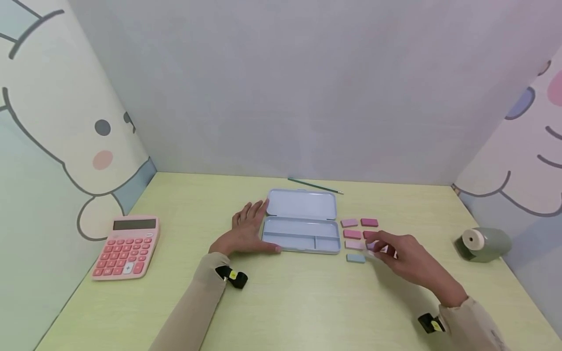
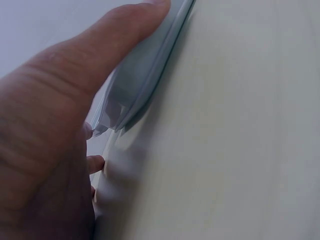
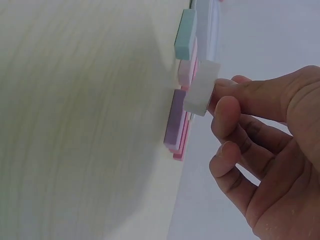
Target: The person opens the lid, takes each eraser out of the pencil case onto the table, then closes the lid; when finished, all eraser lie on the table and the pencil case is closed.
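A pale blue pencil case [image 1: 301,204] lies with its lid folded back on the table. Its lower tray [image 1: 287,242] has divided compartments, with nothing lying in them. My left hand [image 1: 248,234] steadies the case from the left, fingers extended beside it and thumb [image 2: 125,30] along its front edge. Between thumb and fingertips, my right hand [image 1: 406,258] pinches a white eraser-like block [image 3: 202,87], held just above the table. Near it lie similar small blocks in two columns: a blue-green one [image 1: 355,258], a purple one [image 3: 175,120] partly hidden in the head view, and several pink ones [image 1: 352,234].
Behind the case lies a dark green pencil [image 1: 315,185]. A pink calculator [image 1: 127,248] sits at the far left. Toward the right edge is a grey-green rounded object [image 1: 485,243] with a cream round front. Walls enclose the table at the back and sides.
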`<state>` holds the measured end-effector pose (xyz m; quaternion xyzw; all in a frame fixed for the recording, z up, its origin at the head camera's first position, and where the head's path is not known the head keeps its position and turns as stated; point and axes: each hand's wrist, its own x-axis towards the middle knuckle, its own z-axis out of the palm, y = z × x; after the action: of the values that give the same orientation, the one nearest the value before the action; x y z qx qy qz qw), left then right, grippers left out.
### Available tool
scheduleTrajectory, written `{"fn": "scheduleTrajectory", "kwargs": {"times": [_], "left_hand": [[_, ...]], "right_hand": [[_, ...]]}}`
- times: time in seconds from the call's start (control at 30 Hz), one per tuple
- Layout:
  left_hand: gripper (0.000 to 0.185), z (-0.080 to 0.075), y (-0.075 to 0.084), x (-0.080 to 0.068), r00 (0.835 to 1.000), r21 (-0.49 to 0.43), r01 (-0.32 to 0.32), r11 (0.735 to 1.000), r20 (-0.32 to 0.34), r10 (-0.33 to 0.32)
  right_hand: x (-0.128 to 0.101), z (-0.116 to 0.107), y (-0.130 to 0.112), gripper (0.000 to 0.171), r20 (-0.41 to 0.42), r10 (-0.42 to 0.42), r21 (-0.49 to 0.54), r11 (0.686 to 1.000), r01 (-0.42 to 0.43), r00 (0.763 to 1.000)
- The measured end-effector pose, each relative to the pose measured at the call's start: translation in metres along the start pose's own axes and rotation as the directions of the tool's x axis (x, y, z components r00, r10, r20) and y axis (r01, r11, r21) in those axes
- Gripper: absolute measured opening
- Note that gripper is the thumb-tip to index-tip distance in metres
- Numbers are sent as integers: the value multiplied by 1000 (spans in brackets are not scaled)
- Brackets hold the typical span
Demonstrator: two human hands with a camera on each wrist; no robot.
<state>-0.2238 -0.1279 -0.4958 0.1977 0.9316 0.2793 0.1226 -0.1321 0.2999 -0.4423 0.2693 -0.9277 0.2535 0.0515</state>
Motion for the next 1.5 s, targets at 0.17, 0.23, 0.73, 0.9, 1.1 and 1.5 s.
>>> {"fn": "scheduleTrajectory", "kwargs": {"times": [0.17,0.23,0.73,0.9,1.1,1.5], "left_hand": [[144,0,1,-1,1000,2,5,1000,5,-5],[144,-1,2,-1,1000,1,2,1000,7,-2],[142,-5,5,-2,999,35,15,999,32,-17],[141,-5,5,-3,1000,30,6,1000,24,-7],[144,-1,1,0,1000,16,-1,1000,14,1],[142,1,-1,0,1000,9,13,1000,3,-13]], "right_hand": [[-6,-1,6,34,-6,8,-11,1000,-8,1000],[-6,-1,7,33,-3,23,-26,999,-23,1000],[-11,7,13,37,64,53,42,998,-56,997],[-14,7,13,40,35,73,26,997,-74,997],[-15,7,15,41,54,81,48,995,-84,995],[-4,5,11,33,30,108,28,994,-109,994]]}}
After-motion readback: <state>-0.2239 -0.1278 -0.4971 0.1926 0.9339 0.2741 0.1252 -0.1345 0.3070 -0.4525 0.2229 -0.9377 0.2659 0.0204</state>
